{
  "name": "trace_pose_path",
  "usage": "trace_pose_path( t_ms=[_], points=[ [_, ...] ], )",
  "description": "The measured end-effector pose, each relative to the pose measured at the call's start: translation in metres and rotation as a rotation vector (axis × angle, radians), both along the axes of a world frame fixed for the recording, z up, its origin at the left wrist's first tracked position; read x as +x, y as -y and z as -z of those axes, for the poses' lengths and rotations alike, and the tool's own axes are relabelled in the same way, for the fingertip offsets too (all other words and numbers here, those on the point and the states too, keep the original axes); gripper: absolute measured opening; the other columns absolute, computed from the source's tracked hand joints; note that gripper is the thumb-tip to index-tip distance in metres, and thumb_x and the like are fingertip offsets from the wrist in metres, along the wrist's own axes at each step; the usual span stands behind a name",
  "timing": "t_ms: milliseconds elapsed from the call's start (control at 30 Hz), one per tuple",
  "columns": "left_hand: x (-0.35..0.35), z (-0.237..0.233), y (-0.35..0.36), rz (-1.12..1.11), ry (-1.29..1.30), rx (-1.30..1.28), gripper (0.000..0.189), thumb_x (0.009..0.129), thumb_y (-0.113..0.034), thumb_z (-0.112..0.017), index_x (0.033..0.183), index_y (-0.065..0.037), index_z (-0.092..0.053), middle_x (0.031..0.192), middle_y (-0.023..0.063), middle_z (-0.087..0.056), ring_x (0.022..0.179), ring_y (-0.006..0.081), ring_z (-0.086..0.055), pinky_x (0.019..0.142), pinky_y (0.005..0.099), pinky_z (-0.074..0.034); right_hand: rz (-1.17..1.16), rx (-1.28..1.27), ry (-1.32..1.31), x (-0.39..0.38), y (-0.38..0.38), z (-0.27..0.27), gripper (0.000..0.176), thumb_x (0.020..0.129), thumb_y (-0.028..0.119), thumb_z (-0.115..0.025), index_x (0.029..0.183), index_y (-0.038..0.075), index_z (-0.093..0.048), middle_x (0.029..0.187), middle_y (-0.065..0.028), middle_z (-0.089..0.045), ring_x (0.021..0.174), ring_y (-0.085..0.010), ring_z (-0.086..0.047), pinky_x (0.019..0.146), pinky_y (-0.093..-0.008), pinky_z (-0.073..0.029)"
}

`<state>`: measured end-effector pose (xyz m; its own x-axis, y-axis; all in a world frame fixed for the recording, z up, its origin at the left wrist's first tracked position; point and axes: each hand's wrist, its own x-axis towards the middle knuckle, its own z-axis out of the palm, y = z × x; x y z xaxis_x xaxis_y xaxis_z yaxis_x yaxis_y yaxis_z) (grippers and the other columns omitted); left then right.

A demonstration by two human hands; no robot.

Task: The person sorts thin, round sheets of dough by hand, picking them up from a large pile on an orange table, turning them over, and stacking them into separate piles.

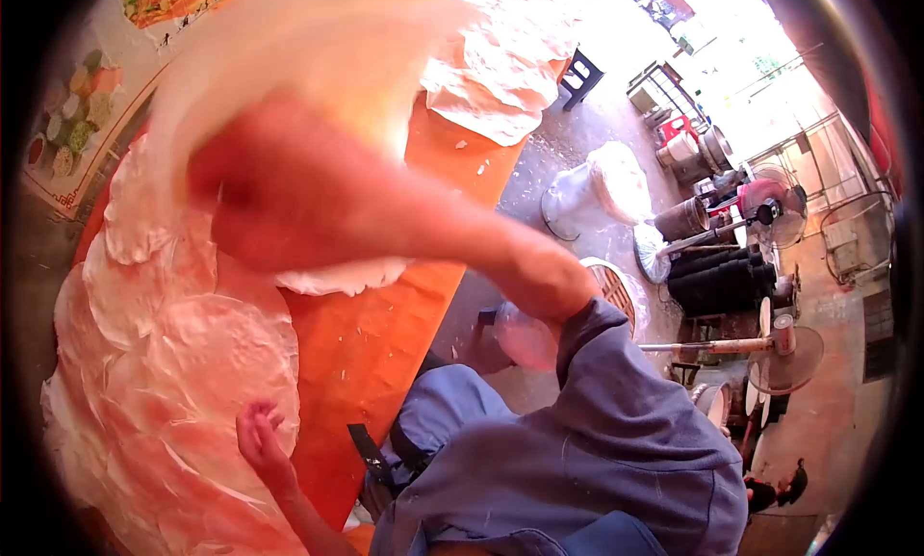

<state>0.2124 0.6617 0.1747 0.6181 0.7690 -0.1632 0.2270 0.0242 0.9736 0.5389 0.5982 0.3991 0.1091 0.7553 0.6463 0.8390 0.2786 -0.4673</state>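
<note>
My right hand (236,176) is raised over the orange table (361,339) and blurred by motion. It is closed on a thin, pale, see-through sheet (318,36) that spreads upward from it, also smeared. My left hand (261,436) is held lower, over the right edge of a heap of thin white round sheets (183,373). Its fingers are curled in, with nothing visible in them. More white sheets (500,65) lie at the far end of the table.
Beyond the table's right edge stand a dark stool (580,77), a white-covered container (611,190), a pedestal fan (775,209), a second fan (789,359) and black rolls (717,282). A printed picture panel (82,123) is at the upper left. A person (765,493) shows at the lower right.
</note>
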Motion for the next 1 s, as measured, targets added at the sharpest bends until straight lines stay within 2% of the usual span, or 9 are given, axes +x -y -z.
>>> trace_pose_path(
  t_ms=[100, 333, 433, 467, 567, 667, 800, 933, 1000],
  points=[
    [0.036, 0.018, -0.007, -0.057, 0.468, -0.583, 0.046, 0.101, -0.039, -0.039, 0.133, -0.006, -0.047, 0.129, 0.0110, -0.054, 0.117, 0.0266, -0.053, 0.094, 0.0389, -0.047, -0.050, -0.223, -0.072, -0.054, -0.006, 0.072, 0.007, 0.062, 0.008, -0.060, 0.062, 0.004, -0.054, 0.055, -0.0209, -0.054, 0.053, -0.0391, -0.057, 0.049, -0.0455, -0.047],
    [0.036, 0.058, 0.006, -0.218, 0.825, -1.001, 0.056, 0.101, -0.043, -0.036, 0.145, -0.008, -0.035, 0.147, 0.0094, -0.040, 0.133, 0.0303, -0.040, 0.108, 0.0464, -0.036, -0.122, -0.666, -0.032, -0.135, 0.027, 0.256, 0.010, 0.068, 0.013, -0.067, 0.065, 0.004, -0.062, 0.060, -0.0183, -0.060, 0.058, -0.0343, -0.062, 0.052, -0.0423, -0.048],
    [0.022, 0.068, 0.011, -0.293, 0.833, -0.906, 0.058, 0.101, -0.045, -0.036, 0.146, -0.009, -0.034, 0.147, 0.0094, -0.041, 0.132, 0.0291, -0.041, 0.106, 0.0450, -0.038, -0.218, -0.521, -0.538, -0.112, 0.025, 0.261, 0.014, 0.077, 0.023, -0.073, 0.075, 0.009, -0.071, 0.066, -0.0126, -0.066, 0.059, -0.0232, -0.065, 0.055, -0.0359, -0.050],
    [0.033, 0.050, 0.011, -0.282, 0.856, -0.875, 0.061, 0.099, -0.049, -0.038, 0.146, -0.010, -0.034, 0.146, 0.0094, -0.043, 0.130, 0.0299, -0.043, 0.103, 0.0458, -0.040, -0.257, -0.874, -0.777, -0.102, 0.024, 0.230, 0.013, 0.080, 0.019, -0.072, 0.075, 0.007, -0.070, 0.063, -0.0101, -0.064, 0.059, -0.0148, -0.062, 0.055, -0.0318, -0.048],
    [0.017, 0.100, -0.001, -0.053, 0.768, -0.540, 0.035, 0.093, -0.016, -0.052, 0.127, -0.008, -0.050, 0.119, 0.0057, -0.058, 0.106, 0.0219, -0.057, 0.082, 0.0394, -0.050, -0.205, -0.837, -0.786, -0.104, 0.021, 0.244, 0.017, 0.084, 0.018, -0.070, 0.077, 0.002, -0.067, 0.059, -0.0077, -0.057, 0.057, -0.0086, -0.052, 0.052, -0.0300, -0.043],
    [0.044, 0.042, 0.010, -0.532, 0.444, -0.696, 0.021, 0.088, 0.001, -0.052, 0.108, -0.006, -0.054, 0.088, 0.0023, -0.060, 0.072, 0.0155, -0.060, 0.059, 0.0303, -0.050, 0.013, -0.680, -0.569, -0.105, 0.017, 0.248, 0.020, 0.085, 0.020, -0.066, 0.077, 0.001, -0.065, 0.059, -0.0106, -0.058, 0.052, -0.0155, -0.055, 0.049, -0.0342, -0.043],
    [0.016, 0.082, 0.014, -0.297, 0.388, -0.453, 0.003, 0.089, -0.003, -0.052, 0.089, -0.003, -0.056, 0.078, 0.0040, -0.058, 0.068, 0.0135, -0.057, 0.052, 0.0270, -0.045, 0.022, -0.677, -0.238, -0.134, 0.008, 0.248, 0.011, 0.083, 0.016, -0.063, 0.083, 0.005, -0.065, 0.064, -0.0190, -0.061, 0.062, -0.0396, -0.061, 0.053, -0.0449, -0.046],
    [-0.003, 0.098, 0.027, -0.638, 0.432, -0.737, 0.009, 0.091, -0.004, -0.050, 0.084, -0.002, -0.056, 0.064, 0.0038, -0.052, 0.060, 0.0139, -0.052, 0.052, 0.0300, -0.043, -0.057, -0.532, -0.146, -0.076, -0.016, 0.219, 0.008, 0.080, 0.013, -0.062, 0.085, 0.009, -0.067, 0.073, -0.0177, -0.062, 0.064, -0.0319, -0.061, 0.059, -0.0404, -0.048],
    [-0.032, 0.086, 0.032, -0.361, 0.519, -0.699, 0.010, 0.091, -0.005, -0.050, 0.092, -0.001, -0.059, 0.069, 0.0048, -0.053, 0.062, 0.0161, -0.053, 0.058, 0.0317, -0.045, 0.196, -0.667, -0.047, -0.015, -0.035, 0.175, 0.016, 0.080, 0.008, -0.062, 0.094, 0.005, -0.069, 0.084, -0.0097, -0.069, 0.076, -0.0188, -0.065, 0.071, -0.0341, -0.052]
  ],
)
